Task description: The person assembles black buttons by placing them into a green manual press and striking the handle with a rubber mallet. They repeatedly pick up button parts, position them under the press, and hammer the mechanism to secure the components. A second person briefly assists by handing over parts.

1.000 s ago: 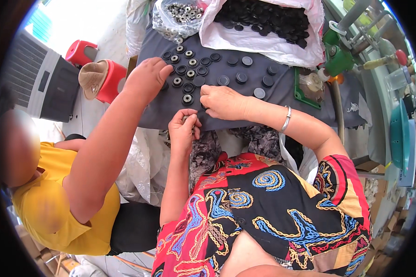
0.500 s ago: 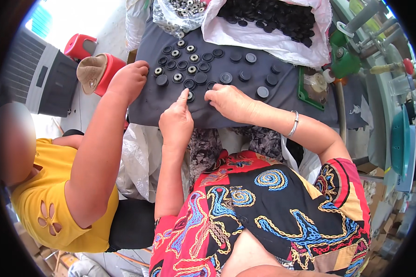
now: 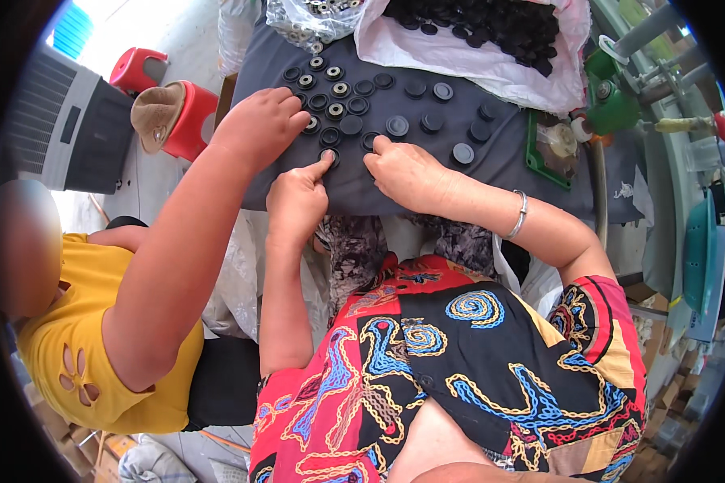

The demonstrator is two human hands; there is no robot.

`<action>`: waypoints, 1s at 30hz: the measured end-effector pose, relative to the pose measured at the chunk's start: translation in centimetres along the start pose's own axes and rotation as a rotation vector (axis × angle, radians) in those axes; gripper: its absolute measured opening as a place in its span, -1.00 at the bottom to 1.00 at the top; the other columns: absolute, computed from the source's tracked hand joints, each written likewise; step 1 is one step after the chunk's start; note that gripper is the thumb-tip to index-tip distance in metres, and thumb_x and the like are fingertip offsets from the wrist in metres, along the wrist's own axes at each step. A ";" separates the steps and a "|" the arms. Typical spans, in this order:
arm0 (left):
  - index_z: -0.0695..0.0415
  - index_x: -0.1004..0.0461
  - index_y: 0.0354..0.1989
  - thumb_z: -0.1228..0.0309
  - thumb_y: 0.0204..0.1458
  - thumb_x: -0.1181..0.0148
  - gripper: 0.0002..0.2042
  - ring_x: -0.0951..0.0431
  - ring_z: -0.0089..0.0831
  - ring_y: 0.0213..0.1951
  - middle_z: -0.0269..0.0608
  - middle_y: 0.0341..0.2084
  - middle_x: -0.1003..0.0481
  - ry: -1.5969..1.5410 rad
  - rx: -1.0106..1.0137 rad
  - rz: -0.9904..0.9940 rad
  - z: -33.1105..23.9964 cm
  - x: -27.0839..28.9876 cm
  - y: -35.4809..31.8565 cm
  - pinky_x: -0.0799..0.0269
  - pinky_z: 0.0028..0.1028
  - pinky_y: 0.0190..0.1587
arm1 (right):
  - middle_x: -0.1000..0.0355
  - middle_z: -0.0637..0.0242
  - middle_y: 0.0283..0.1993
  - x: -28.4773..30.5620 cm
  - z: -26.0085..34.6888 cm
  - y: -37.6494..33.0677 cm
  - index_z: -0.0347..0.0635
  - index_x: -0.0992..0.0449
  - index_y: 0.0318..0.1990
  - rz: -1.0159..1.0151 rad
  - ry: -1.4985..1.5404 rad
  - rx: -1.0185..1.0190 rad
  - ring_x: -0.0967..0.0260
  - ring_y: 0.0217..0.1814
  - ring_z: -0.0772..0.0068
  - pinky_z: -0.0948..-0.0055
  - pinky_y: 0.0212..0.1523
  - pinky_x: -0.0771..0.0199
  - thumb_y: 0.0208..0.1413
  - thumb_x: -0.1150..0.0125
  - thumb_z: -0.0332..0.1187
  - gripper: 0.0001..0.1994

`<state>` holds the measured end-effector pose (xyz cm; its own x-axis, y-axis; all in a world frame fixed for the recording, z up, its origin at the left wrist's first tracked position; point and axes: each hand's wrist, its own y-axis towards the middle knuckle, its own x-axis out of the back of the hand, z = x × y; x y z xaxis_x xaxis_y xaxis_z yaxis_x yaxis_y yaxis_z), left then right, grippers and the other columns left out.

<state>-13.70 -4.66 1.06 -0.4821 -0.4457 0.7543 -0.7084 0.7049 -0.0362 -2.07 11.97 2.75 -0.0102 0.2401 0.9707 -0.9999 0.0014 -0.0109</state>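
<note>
Head view: note dark cloth (image 3: pixel 499 165) over work surface, red stools (image 3: pixel 139 70) on pale floor (image 3: pixel 189 52) at left, black ring (image 3: pixel 337 163) flat near cloth's front edge, axis upright, beneath extended digit of left hand (image 3: pixel 298 197), second ring (image 3: pixel 366 137) at fingertips of right hand (image 3: pixel 411 173); cannot tell either grip's closure.

Strong white light lies on the pale floor (image 3: pixel 197 48) toward eleven o'clock. At ten o'clock stand two red stools (image 3: pixel 139 70) and a grey slatted unit (image 3: pixel 97 149). The cloth-covered table (image 3: pixel 258 72) is at twelve; brown boxes (image 3: pixel 675 374) gather at four.
</note>
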 end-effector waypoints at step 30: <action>0.26 -0.48 -0.21 0.55 0.10 -0.02 -0.85 -0.25 -0.69 -0.77 -0.36 -0.65 -0.39 -1.094 0.205 -0.173 1.9 -1.1 -1.8 -0.07 -0.68 -0.75 | -0.35 0.08 -0.30 -0.4 2.4 5.2 -0.32 -0.46 -0.40 -0.099 0.011 0.174 -0.47 -0.27 0.05 0.21 -0.25 -0.52 -0.11 -0.29 -0.33 -0.78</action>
<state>-12.85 -6.50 -0.93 -0.4907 -0.8438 -0.2170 -0.8324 0.5277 -0.1695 -7.29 9.52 2.87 0.0876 0.2578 0.9622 -0.9817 -0.1417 0.1273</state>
